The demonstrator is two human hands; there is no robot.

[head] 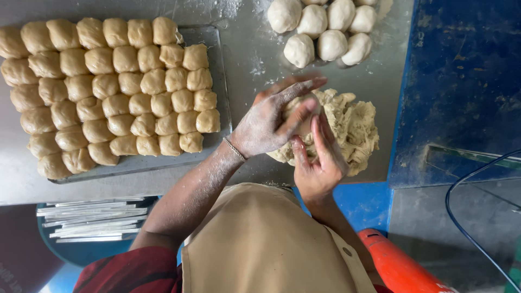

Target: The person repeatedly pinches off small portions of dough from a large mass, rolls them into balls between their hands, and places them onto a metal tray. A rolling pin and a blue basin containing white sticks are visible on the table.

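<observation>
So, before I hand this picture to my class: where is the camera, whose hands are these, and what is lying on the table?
There is one picture, taken by a camera on the person's head, looking straight down. Both floured hands are theirs: the left hand and the right hand cup a piece of dough between them, above a rough dough heap. On the metal table a tray holds rows of tan dough balls. A cluster of paler floured balls sits further away.
</observation>
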